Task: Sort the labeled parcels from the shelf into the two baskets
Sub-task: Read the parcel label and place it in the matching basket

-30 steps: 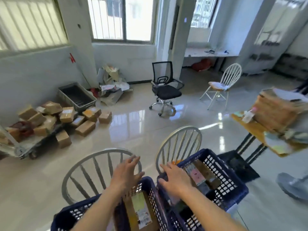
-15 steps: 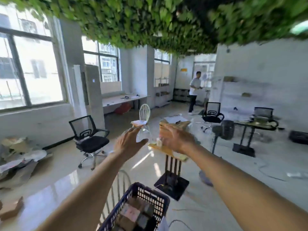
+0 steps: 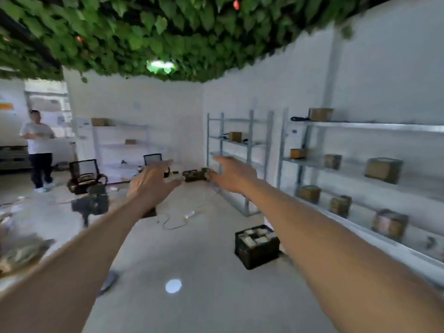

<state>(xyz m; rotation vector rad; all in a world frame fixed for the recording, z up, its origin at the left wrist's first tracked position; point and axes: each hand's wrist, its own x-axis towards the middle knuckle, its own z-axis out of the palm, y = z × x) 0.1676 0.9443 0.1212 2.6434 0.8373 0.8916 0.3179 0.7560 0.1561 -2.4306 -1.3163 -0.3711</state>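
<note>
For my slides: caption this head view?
Both empty hands, left hand and right hand, reach toward shelf holding parcels.

Both arms reach forward, the left hand (image 3: 150,182) and right hand (image 3: 231,175) empty with fingers spread, a metal shelf (image 3: 374,127) of brown parcels (image 3: 383,169) right of the right hand, a black crate (image 3: 257,246) on the floor below it.
</note>
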